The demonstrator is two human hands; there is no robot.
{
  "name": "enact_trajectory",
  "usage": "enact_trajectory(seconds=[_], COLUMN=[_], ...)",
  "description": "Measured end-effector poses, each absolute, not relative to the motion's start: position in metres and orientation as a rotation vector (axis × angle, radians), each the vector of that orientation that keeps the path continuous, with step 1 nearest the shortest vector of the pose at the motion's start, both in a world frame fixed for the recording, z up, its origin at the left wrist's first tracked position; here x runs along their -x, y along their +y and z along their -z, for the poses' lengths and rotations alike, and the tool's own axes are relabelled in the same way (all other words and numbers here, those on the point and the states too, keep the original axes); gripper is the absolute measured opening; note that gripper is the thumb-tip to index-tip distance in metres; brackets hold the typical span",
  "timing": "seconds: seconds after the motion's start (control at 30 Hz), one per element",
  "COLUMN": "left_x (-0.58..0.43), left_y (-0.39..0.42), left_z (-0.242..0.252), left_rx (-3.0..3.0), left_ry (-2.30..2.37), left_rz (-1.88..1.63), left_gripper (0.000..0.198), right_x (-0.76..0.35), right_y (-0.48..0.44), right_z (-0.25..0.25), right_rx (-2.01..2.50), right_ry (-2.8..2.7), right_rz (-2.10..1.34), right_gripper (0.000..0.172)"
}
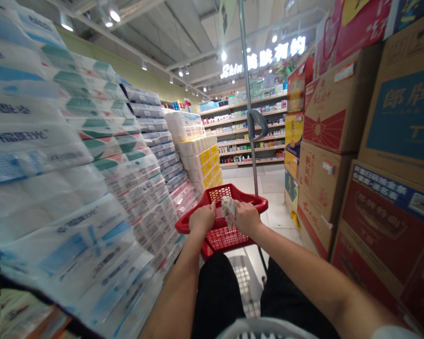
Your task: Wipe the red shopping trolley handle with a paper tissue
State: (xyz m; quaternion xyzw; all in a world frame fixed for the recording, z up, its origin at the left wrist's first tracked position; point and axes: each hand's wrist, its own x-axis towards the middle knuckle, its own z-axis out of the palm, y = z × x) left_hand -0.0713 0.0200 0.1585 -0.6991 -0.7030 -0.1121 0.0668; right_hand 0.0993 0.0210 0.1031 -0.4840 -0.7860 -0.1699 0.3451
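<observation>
Both my hands rest on the near rim of a red plastic shopping basket (254,201) on a cart in a shop aisle. My left hand (202,218) is closed over the rim. My right hand (245,217) is closed too, gripping a crumpled white paper or cloth (228,209) against the rim. The basket looks empty. A grey metal pole (249,108) with a curved handle rises from the cart just past the basket.
Stacked packs of toilet paper (102,188) wall the left side, close to my left arm. Cardboard boxes (339,155) are piled high on the right. Shelves of goods (243,136) stand at the aisle's far end, under a lit sign. Pale tiled floor (272,188) runs ahead.
</observation>
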Motion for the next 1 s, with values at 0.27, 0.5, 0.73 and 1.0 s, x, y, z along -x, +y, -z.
enact_trajectory(seconds=[0.27,0.5,0.73,1.0], left_x=[0.07,0.072,0.074,0.072], left_y=[0.019,0.017,0.014,0.02], left_z=[-0.16,-0.161,-0.16,-0.159], left_rx=[2.114,2.123,2.122,2.104], left_ry=[-2.151,-2.177,-2.128,-2.138], left_rz=[0.368,0.391,0.413,0.43], left_gripper=[0.064,0.067,0.063,0.061], right_x=[-0.109,-0.096,-0.105,-0.136], right_y=[0.015,0.015,0.007,0.019], right_z=[-0.09,-0.117,-0.116,-0.135], right_rx=[1.083,1.399,1.324,1.133], right_ry=[-2.058,-2.1,-2.113,-2.388], right_rz=[0.536,0.452,0.393,0.066], right_gripper=[0.043,0.039,0.038,0.038])
